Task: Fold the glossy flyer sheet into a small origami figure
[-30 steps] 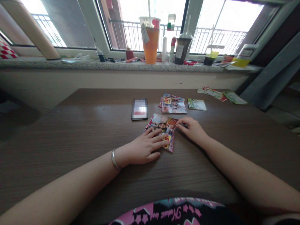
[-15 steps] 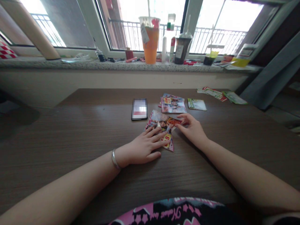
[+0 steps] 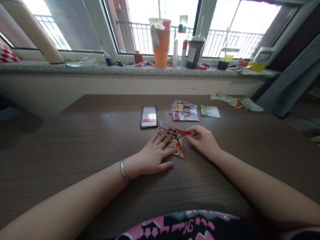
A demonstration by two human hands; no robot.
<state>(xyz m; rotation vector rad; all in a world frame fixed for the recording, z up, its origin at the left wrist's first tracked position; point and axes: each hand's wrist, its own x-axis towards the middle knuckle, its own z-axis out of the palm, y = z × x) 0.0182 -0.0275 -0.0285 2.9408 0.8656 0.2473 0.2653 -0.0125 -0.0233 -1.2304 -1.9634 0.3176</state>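
A colourful printed leaflet (image 3: 174,144) lies on the brown table (image 3: 100,146) in front of me, with its right part lifted and folding over. My left hand (image 3: 157,153) rests flat on it, fingers spread, covering its lower left part. Between the thumb and fingers of my right hand (image 3: 201,138) is the leaflet's raised right edge. Just behind it lie more printed leaflets (image 3: 186,112), overlapping each other. A black-framed phone-like device (image 3: 149,116) with a blurred-out face is to their left.
A green and white card stack (image 3: 210,111) and several paper strips (image 3: 230,100) lie at the back right of the table. On the windowsill (image 3: 82,69) stand an orange drink cup (image 3: 160,46), a dark drink cup (image 3: 195,51), pens and bottles.
My right hand has drawn the leaflet's right edge down towards me, so the sheet now bends over. My left hand stays spread on the leaflet in nearly the same place.
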